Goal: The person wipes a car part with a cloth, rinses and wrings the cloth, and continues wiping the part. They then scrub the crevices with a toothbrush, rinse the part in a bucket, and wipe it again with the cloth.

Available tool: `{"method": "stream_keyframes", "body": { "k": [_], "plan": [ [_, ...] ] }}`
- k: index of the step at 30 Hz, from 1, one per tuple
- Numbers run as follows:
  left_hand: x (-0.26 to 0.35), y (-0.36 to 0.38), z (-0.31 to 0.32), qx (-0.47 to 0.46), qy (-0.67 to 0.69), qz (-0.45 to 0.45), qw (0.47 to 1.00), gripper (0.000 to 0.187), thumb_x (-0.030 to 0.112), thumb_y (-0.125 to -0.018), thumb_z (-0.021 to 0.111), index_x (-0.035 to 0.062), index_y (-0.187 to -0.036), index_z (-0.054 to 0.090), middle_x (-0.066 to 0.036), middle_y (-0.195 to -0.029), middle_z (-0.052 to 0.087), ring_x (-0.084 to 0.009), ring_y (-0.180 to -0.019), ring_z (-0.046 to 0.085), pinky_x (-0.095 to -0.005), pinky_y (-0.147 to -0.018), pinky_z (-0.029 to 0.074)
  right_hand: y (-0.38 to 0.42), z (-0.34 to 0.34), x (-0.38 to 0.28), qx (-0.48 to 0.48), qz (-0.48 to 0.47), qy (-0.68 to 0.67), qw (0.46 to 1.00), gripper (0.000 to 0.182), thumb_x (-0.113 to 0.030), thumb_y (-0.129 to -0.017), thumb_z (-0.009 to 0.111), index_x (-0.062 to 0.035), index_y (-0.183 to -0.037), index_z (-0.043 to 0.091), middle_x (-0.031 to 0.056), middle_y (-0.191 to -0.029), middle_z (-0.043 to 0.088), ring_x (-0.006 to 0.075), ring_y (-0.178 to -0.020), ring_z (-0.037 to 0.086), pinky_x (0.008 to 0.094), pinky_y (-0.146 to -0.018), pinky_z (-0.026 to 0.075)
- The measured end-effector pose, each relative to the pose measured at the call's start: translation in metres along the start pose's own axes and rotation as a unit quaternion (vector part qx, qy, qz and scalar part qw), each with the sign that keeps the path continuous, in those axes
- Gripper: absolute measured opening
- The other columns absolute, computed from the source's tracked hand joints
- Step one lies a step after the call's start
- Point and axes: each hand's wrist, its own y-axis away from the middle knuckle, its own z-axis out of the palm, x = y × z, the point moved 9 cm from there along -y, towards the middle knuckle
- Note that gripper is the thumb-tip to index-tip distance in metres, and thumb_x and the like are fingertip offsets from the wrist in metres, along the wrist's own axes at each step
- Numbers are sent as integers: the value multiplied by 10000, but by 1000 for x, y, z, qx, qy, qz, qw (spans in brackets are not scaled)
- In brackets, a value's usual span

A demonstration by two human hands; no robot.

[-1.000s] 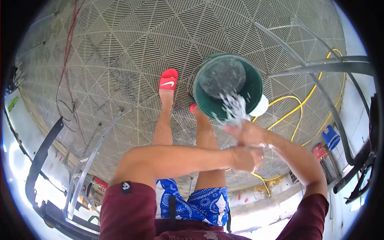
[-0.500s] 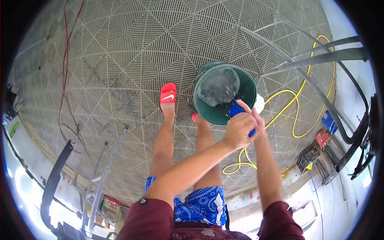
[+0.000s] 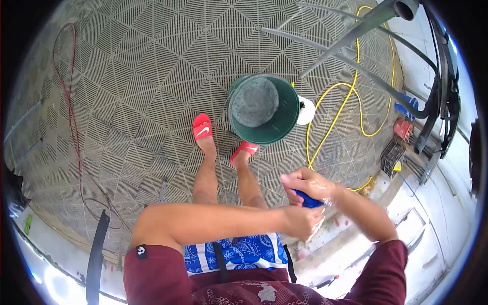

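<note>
With left hand [image 3: 303, 223] and right hand [image 3: 314, 186] curling their fingers around the blue cloth [image 3: 308, 200], opposite twists over the bucket [image 3: 288, 109] would probably wring it neatly.

Crumpled blue cloth [image 3: 308, 200] between two hands, above and apart from a green bucket.
The cloth is bunched small and partly hidden, squeezed between the right hand [image 3: 309, 184] and left hand [image 3: 302, 223]; the round, open bucket [image 3: 290, 104] stands upright on the patterned floor [image 3: 152, 101], cloudy grey water [image 3: 255, 101] inside.
</note>
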Motion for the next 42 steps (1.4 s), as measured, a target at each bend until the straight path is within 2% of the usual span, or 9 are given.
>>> {"method": "stream_keyframes", "body": {
  "k": [5, 11, 16, 22, 26, 28, 33, 38, 42],
  "plan": [
    [-38, 7, 118, -343, 55, -21, 938, 208, 206, -767, 659, 66, -835, 797, -113, -863, 766, -285, -911, 730, -462, -875, 542, -49, -49, -21, 90, -23, 494, 865, 530, -440, -1010, 575, -33, -682, 661, 127, -644, 657, 275, -567, 604, 442, -589, 482],
    [-125, 97, 240, 5, 151, -516, 843, 168, 188, -873, 635, 83, -826, 757, -109, -893, 756, -275, -860, 740, -514, -821, 549, -114, -67, -30, 166, -123, 672, 711, 403, -346, -967, 556, -16, -833, 745, 264, -869, 717, 453, -832, 696, 530, -817, 553],
    [-147, 136, 273, 14, 167, -632, 757, 157, 170, -873, 635, 68, -898, 753, -143, -947, 755, -306, -899, 739, -487, -852, 557, -126, -104, -38, 340, -235, 595, 690, 411, -362, -1020, 519, -11, -913, 704, 268, -919, 717, 465, -916, 695, 552, -866, 549],
    [-62, 115, 205, -350, 180, -425, 815, 229, 218, -880, 671, 34, -1013, 700, -153, -947, 740, -350, -917, 727, -474, -851, 564, -61, -195, 6, 480, -315, 328, 750, 504, -492, -1017, 590, 10, -981, 612, 296, -934, 689, 470, -921, 676, 495, -834, 522],
    [-49, 129, 127, -78, 246, -670, 696, 411, 287, -829, 787, 34, -1136, 685, -131, -972, 737, -330, -956, 720, -463, -899, 559, 21, -183, 56, 472, -364, 246, 764, 455, -394, -941, 713, 14, -1039, 535, 242, -983, 646, 379, -932, 653, 445, -841, 508],
    [-44, 107, 108, -59, 227, -652, 721, 553, 302, -792, 830, 49, -1240, 629, -156, -1072, 714, -346, -1022, 698, -450, -939, 544, 99, -136, 64, 530, -434, 456, 568, 377, -264, -888, 768, -18, -1063, 544, 239, -977, 637, 415, -932, 645, 467, -820, 509],
    [-7, -39, 47, -99, 81, -494, 860, 1115, 363, -664, 936, 97, -1559, 328, -170, -1575, 385, -400, -1415, 428, -536, -1154, 371, 267, -86, 106, 557, -398, 334, 648, 301, -148, -831, 789, -33, -1023, 588, 205, -965, 642, 415, -933, 640, 487, -817, 509],
    [44, -176, 48, -123, 168, -270, 940, 1049, 388, -688, 923, 106, -1539, 378, -145, -1549, 458, -387, -1421, 445, -661, -1174, 270, 423, -24, 134, 517, -490, 328, 621, 246, -81, -789, 792, -40, -998, 668, 184, -1011, 680, 389, -994, 661, 453, -877, 524],
    [79, -212, 77, -190, 357, -297, 865, 739, 365, -742, 903, 53, -1337, 595, -163, -1313, 645, -352, -1230, 608, -533, -1115, 374, 542, -8, 203, 684, -444, 209, 539, 182, -75, -783, 798, -33, -945, 728, 148, -984, 705, 352, -973, 681, 424, -871, 539]
  ]
}}
